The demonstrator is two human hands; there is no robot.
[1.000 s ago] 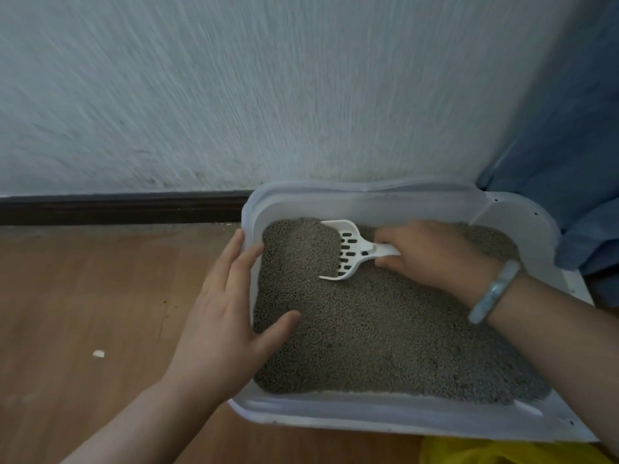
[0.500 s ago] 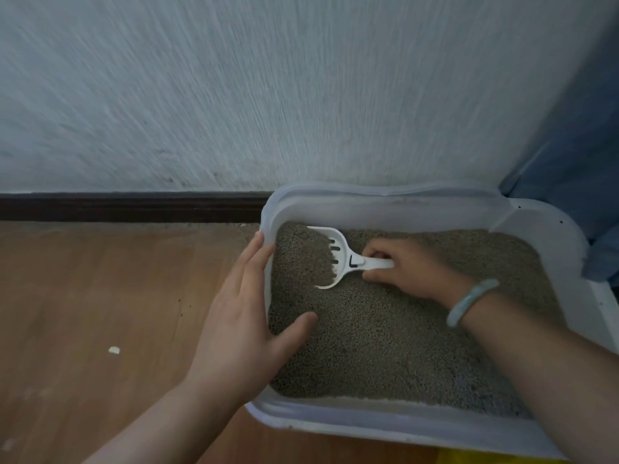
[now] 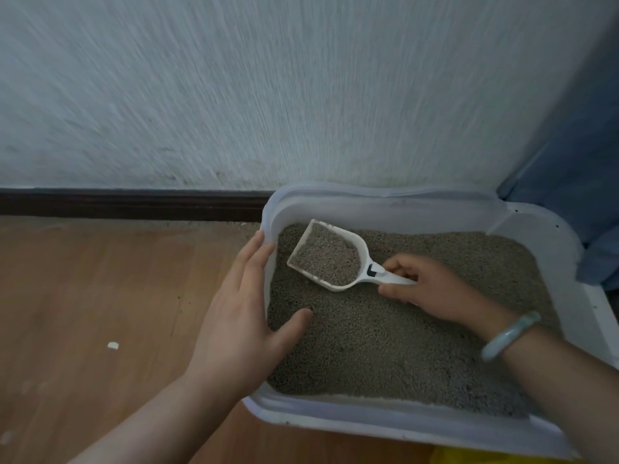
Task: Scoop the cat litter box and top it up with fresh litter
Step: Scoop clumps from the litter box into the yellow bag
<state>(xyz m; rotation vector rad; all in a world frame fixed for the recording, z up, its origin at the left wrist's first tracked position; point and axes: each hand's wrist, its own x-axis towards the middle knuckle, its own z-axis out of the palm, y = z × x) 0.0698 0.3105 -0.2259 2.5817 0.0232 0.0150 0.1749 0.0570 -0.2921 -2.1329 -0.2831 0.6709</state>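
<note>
I see the white rectangular plastic litter box (image 3: 385,199) backed against the wall (image 3: 268,95), wooden floor (image 3: 100,279) stretching left. My left hand (image 3: 241,316) lies straight-fingered over its left rim. My right hand (image 3: 432,289) grips the white litter-filled plastic scoop (image 3: 364,257) inside.

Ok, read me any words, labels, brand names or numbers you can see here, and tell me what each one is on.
No readable words or numbers anywhere in this view.
scoop: one small dark angular mark at the neck by the handle, too small to read as a letter or logo.
litter box: no print visible.
bracelet: no print visible.
</note>
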